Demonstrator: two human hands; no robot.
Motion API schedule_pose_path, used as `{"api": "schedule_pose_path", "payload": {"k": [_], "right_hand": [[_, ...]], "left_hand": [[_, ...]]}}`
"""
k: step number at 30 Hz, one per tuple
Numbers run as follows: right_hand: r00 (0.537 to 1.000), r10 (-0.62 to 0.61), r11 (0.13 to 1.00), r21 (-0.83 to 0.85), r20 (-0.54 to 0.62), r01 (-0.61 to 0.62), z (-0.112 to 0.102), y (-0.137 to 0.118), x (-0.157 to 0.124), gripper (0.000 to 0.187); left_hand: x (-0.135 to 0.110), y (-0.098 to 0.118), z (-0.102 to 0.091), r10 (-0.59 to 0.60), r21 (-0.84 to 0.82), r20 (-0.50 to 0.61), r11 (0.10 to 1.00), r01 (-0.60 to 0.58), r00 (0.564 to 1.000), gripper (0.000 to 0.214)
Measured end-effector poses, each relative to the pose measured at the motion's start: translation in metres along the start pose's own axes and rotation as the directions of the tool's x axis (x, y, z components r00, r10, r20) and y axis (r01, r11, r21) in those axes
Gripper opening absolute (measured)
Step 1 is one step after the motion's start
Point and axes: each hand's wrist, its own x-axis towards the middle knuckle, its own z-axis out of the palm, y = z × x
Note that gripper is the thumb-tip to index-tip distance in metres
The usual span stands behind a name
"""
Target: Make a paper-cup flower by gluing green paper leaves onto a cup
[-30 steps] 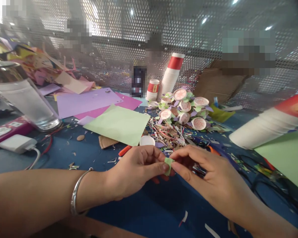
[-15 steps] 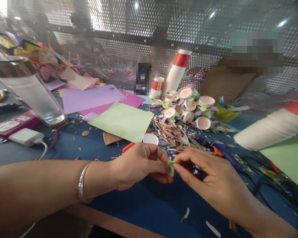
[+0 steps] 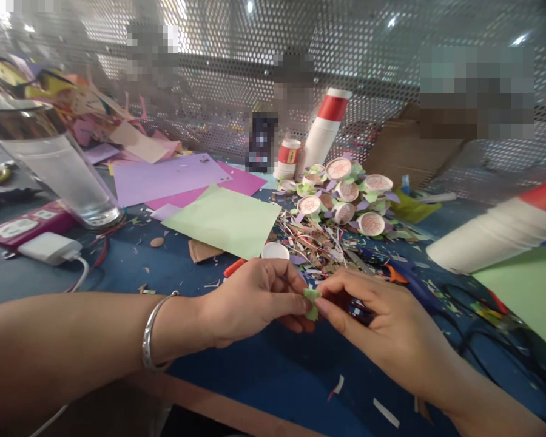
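Your left hand (image 3: 259, 306), silver bangle (image 3: 149, 334) at the wrist, is pinching a small pale-green paper piece (image 3: 312, 305) between thumb and fingers. Your right hand (image 3: 375, 315) has thumb and forefinger pinched at the piece's right edge. Piece sits just below centre frame, held over the dark-blue tabletop (image 3: 255, 388); can't tell how it's folded. Dark item (image 3: 358, 311) behind your right thumb, can't make it out

Just above your left hand: round white paper cup piece (image 3: 275, 250), then a large light-green paper sheet (image 3: 225, 221). Shredded multicolour scraps (image 3: 316, 246) lie right of that sheet; round white cup bottoms with red patterns (image 3: 372, 224) heaped above them. Tall clear glass tumbler (image 3: 73, 176) at left, tilted stack of white paper cups (image 3: 486, 233) at right edge
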Motion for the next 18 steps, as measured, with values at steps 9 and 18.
{"api": "schedule_pose_path", "payload": {"k": [9, 18], "right_hand": [[1.000, 0.022, 0.999, 0.037, 0.011, -0.023, -0.0006, -0.0025, 0.0015, 0.015], [0.998, -0.064, 0.998, 0.008, 0.000, 0.064, -0.0001, -0.0071, -0.0014, 0.013]], "left_hand": [[-0.0015, 0.0067, 0.0012, -0.089, -0.062, 0.029, 0.994, 0.091, 0.996, 0.016], [-0.0017, 0.0094, 0.0005, -0.178, -0.103, 0.047, 0.978, 0.182, 0.983, 0.020]]}}
